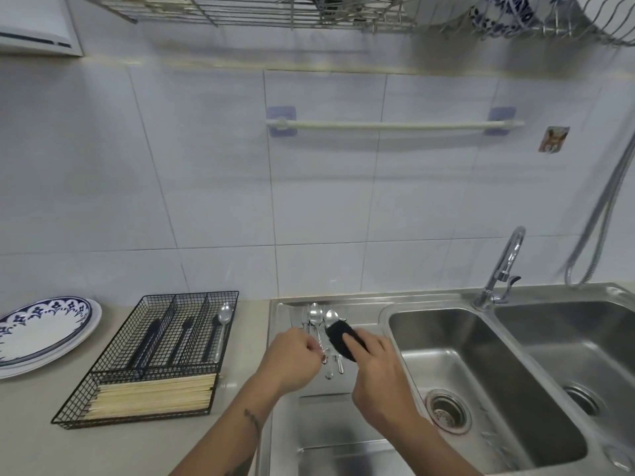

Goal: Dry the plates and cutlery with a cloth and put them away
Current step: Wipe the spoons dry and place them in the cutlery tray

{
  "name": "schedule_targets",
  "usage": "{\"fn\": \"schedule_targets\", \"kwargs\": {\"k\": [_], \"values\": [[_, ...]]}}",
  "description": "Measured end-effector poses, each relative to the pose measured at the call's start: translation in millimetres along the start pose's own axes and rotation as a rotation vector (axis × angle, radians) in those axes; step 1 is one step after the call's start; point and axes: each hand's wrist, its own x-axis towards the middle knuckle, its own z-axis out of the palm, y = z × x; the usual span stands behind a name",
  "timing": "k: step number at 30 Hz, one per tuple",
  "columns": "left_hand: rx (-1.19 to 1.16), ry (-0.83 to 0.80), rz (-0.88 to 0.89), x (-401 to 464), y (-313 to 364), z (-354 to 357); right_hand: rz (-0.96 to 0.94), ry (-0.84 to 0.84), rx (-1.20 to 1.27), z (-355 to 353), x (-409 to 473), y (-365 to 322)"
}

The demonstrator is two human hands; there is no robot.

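Several steel spoons [316, 317] and other cutlery lie on the sink's drainboard [360, 314]. My left hand [292, 359] pinches the handle of one piece there. My right hand [376, 362] grips a bunched black cloth [340, 336] right beside the spoons. To the left on the counter stands a black wire cutlery tray [103, 389] holding dark-handled cutlery, one steel spoon [223, 321] and a bundle of wooden chopsticks [154, 395]. Blue-patterned white plates [44, 333] are stacked at the far left.
A double steel sink [488, 389] with a tap [505, 266] fills the right side, a hose [604, 214] hanging beside it. A towel rail [395, 124] is fixed to the tiled wall. An overhead wire rack [343, 15] holds more blue-patterned dishes [501, 15].
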Motion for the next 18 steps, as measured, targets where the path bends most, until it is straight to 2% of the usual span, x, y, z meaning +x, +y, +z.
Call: {"fn": "schedule_targets", "kwargs": {"k": [2, 6, 9, 12, 18], "values": [[-0.025, -0.002, -0.019, 1, -1, 1, 0.056, 0.010, 0.026, 1, 2, 3], [-0.178, -0.040, -0.032, 8, -7, 2, -0.103, 0.005, -0.014, 0, 8, -3], [-0.380, -0.056, -0.116, 11, -12, 7, 0.056, 0.054, 0.030, 5, 17, 19], [-0.601, 0.022, -0.213, 14, -16, 12, 0.199, 0.064, 0.104, 9, 26, 34], [-0.779, 0.230, -0.309, 33, -13, 18, 0.195, 0.060, 0.184, 17, 38, 14]]}}
